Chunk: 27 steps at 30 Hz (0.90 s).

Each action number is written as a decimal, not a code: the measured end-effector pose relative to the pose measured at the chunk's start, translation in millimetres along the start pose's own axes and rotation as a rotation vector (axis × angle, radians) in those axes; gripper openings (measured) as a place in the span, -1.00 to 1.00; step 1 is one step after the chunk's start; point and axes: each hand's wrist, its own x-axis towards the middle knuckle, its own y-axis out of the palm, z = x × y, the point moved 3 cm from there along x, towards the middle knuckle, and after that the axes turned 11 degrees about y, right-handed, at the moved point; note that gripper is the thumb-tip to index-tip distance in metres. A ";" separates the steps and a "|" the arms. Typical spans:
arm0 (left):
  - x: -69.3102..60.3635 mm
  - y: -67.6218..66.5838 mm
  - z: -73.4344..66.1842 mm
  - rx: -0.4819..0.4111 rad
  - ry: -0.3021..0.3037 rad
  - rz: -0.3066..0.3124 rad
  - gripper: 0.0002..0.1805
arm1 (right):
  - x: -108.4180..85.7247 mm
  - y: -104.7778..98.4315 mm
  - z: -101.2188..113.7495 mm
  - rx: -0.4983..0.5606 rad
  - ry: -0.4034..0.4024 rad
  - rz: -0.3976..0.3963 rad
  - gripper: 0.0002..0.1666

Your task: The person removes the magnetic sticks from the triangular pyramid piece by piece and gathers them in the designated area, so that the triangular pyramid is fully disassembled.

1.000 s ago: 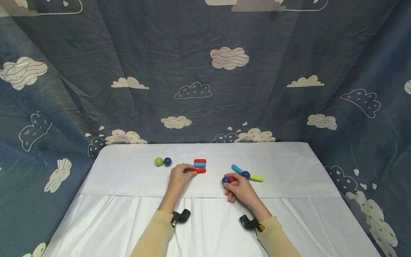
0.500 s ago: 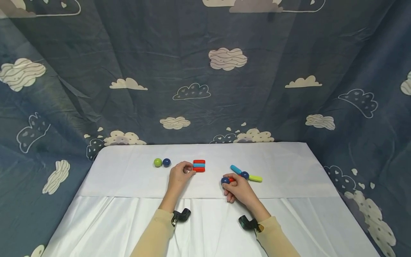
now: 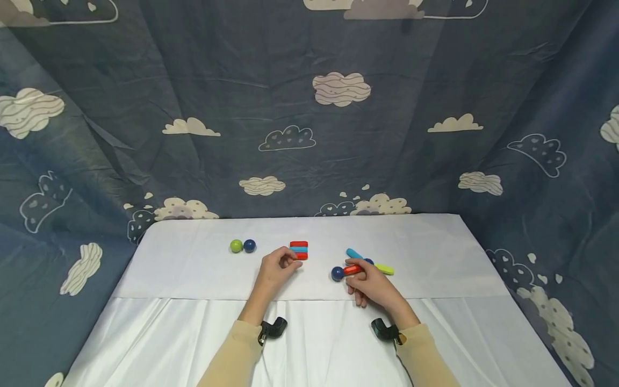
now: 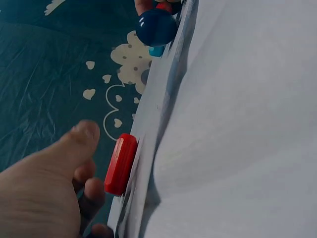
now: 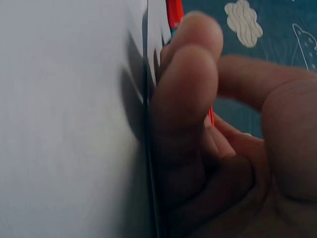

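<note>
In the head view my left hand (image 3: 275, 271) is beside a stack-like row of two red sticks and a light-blue stick (image 3: 299, 249). The left wrist view shows its thumb apart from the near red stick (image 4: 121, 164), nothing held. My right hand (image 3: 377, 285) has its finger and thumb on either side of a red stick (image 3: 353, 270), whose left end meets a dark blue ball (image 3: 337, 274); contact is unclear. Behind those fingers lie a light-blue stick (image 3: 353, 253), a partly hidden blue ball (image 3: 369, 261) and a yellow-green stick (image 3: 384, 269).
A green ball (image 3: 236, 245) and a dark blue ball (image 3: 249, 245) lie side by side at the left of the white-covered table (image 3: 193, 279). A dark cloud-patterned cloth (image 3: 290, 166) hangs behind and at both sides.
My right hand has slid right, off the blue ball and along the red stick, which now shows more. My left fingers have drawn together in front of the row, after touching the near red stick.
</note>
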 end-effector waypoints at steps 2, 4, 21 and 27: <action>-1.4 3.1 -2.4 -0.027 0.045 0.046 -0.84 | 0.5 -3.8 -2.3 0.002 0.006 -0.013 -0.36; -2.8 6.9 -4.4 -0.040 0.065 0.091 -0.85 | 1.3 -5.3 -3.4 0.006 0.007 -0.021 -0.46; -8.0 39.8 -22.8 0.066 0.117 0.339 -0.59 | -1.9 24.2 9.4 -0.077 -0.036 -0.040 -0.68; -10.3 41.8 -21.0 0.086 0.119 0.395 -0.59 | -1.2 27.5 9.5 -0.078 -0.030 -0.055 -0.71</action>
